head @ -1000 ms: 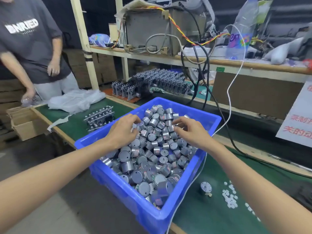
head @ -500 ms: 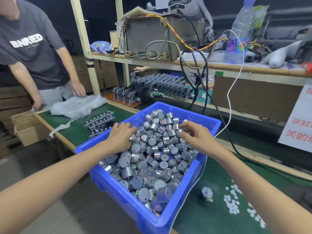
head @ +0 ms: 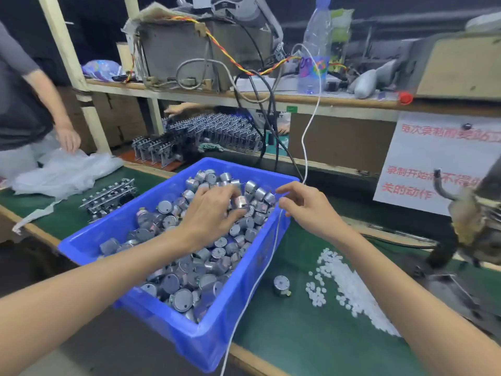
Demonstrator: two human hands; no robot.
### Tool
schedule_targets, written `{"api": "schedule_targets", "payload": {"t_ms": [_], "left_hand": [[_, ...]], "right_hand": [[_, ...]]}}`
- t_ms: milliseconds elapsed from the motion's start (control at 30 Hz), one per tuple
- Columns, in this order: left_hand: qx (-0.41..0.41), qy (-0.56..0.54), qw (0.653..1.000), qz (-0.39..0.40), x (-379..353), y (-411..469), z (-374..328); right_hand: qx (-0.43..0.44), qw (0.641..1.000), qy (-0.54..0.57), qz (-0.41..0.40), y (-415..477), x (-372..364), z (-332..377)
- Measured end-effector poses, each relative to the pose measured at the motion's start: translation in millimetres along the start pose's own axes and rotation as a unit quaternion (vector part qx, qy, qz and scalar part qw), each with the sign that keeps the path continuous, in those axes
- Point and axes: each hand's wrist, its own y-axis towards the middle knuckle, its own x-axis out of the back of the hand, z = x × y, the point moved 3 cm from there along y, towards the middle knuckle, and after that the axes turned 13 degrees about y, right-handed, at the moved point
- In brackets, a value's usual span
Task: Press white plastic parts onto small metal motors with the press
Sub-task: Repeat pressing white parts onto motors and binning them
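a worker's left hand digs into a blue bin heaped with small metal motors on a green table, fingers curled around 1 or more motors near the far end. the right hand hovers over the bin's right rim, fingers loosely bent and holding nothing visible. 1 loose motor and a scatter of white plastic parts lie on the table beside the bin, the press at far right.
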Motion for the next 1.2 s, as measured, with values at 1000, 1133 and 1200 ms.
{"api": "schedule_targets", "payload": {"t_ms": [1000, 1133, 1200], "left_hand": [[0.119, -0.336, 0.875, 0.327, -128, -56, -220], [0.03, -0.198, 0.93, 0.309, -132, -59, -206], [0.014, -0.175, 0.936, 0.306, -134, -59, -207]], "right_hand": [[-0.163, 0.983, -0.022, -0.079, -198, 89, -113], [-0.183, 0.973, 0.072, -0.121, -201, 92, -114], [-0.194, 0.969, 0.091, -0.124, -201, 93, -115]]}}
